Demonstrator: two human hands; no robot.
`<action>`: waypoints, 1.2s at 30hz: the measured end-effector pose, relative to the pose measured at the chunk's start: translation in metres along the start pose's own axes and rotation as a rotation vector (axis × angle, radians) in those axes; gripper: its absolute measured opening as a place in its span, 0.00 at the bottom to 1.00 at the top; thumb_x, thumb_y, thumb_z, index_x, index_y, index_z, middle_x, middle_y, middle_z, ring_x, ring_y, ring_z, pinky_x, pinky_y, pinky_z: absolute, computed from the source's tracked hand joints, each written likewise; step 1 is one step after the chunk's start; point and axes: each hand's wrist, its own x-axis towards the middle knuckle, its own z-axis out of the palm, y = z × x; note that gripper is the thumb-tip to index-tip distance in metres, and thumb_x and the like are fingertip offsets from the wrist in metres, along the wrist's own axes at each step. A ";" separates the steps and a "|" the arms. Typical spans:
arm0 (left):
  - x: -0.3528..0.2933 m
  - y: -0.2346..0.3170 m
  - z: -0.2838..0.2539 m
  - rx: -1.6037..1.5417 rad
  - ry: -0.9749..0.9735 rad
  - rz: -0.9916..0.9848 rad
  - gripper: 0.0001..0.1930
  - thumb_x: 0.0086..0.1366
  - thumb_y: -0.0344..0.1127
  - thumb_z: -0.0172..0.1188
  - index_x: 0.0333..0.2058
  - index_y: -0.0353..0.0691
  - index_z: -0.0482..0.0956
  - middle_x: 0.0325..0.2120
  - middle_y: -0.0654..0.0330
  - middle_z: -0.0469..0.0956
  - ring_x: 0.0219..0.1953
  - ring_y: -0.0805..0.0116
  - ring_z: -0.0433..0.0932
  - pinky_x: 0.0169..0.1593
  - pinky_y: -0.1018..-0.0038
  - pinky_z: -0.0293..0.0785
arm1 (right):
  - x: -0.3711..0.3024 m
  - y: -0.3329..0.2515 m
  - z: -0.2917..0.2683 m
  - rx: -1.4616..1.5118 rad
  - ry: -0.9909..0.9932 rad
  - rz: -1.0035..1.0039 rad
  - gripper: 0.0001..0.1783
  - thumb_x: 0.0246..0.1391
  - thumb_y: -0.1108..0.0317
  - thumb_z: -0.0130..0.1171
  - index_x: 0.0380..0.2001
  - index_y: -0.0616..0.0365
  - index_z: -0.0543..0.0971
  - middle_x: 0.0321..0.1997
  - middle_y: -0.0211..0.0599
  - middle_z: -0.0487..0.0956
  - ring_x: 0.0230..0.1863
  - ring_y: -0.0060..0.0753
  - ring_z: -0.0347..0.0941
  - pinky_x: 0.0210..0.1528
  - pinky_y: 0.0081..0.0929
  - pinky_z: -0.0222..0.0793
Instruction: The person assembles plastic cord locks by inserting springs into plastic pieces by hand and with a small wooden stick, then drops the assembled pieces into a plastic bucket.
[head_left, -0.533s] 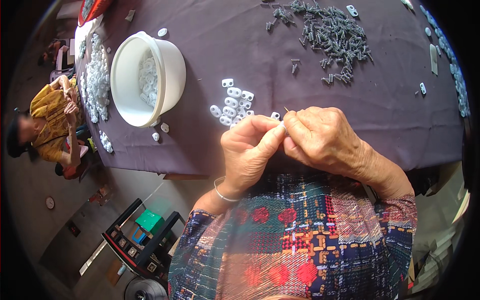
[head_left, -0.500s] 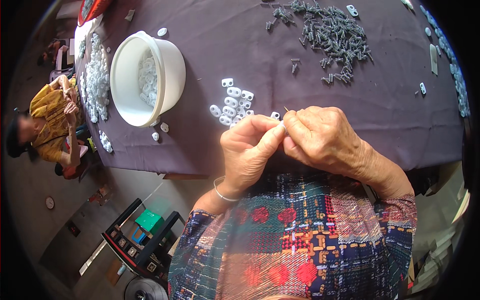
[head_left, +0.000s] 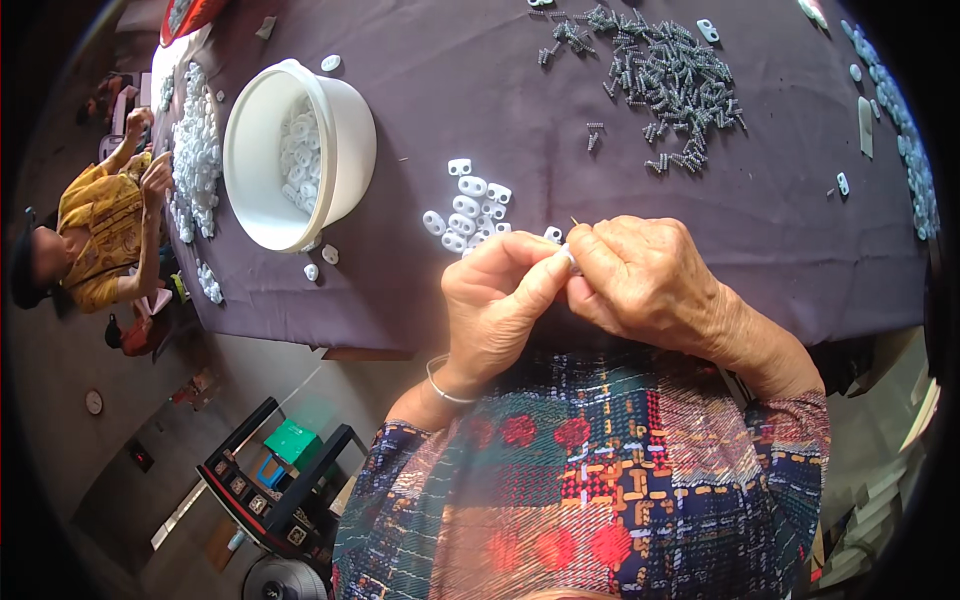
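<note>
My left hand (head_left: 500,300) pinches a small white cord lock piece (head_left: 569,256) between thumb and fingertips; most of it is hidden. My right hand (head_left: 645,285) is closed against the same piece, fingertips touching it. A thin brass-coloured pointed tip (head_left: 574,221) sticks out above the right fingers; the rest of it is covered. Just beyond my left hand lies a small heap of white two-hole cord locks (head_left: 465,206), and a single cord lock (head_left: 552,234) rests beyond my fingertips. Farther off to the right spreads a pile of small dark metal springs (head_left: 680,85).
A white tub (head_left: 350,140) holding white pieces stands on the dark tablecloth (head_left: 450,90) at left. More white pieces (head_left: 196,150) lie heaped beyond it, and bluish ones (head_left: 905,130) along the right edge. Another person (head_left: 105,225) in yellow sits at the left side.
My hands keep nearly the same pose around the white piece. The view has shifted slightly. At left, the other person's hands have moved apart and up.
</note>
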 end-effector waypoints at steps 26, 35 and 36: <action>0.028 0.085 -0.086 0.708 0.647 0.634 0.04 0.57 0.25 0.58 0.31 0.32 0.75 0.29 0.57 0.78 0.27 0.77 0.76 0.27 0.83 0.70 | 0.012 0.003 -0.016 0.055 0.328 -0.058 0.19 0.38 0.81 0.59 0.39 0.69 0.72 0.20 0.35 0.69 0.18 0.29 0.66 0.19 0.24 0.61; 0.044 0.036 -0.042 1.352 0.097 0.829 0.10 0.44 0.29 0.67 0.28 0.42 0.78 0.28 0.62 0.74 0.32 0.63 0.70 0.37 0.70 0.68 | 0.013 0.009 -0.015 0.014 0.350 -0.031 0.16 0.39 0.84 0.57 0.37 0.69 0.73 0.19 0.36 0.69 0.17 0.29 0.65 0.19 0.24 0.61; 0.050 0.029 -0.040 1.336 0.081 0.746 0.10 0.44 0.30 0.67 0.27 0.41 0.78 0.28 0.61 0.73 0.33 0.62 0.69 0.38 0.69 0.68 | 0.013 0.009 -0.015 0.011 0.353 -0.032 0.16 0.39 0.84 0.57 0.37 0.69 0.73 0.19 0.36 0.69 0.17 0.29 0.65 0.19 0.24 0.61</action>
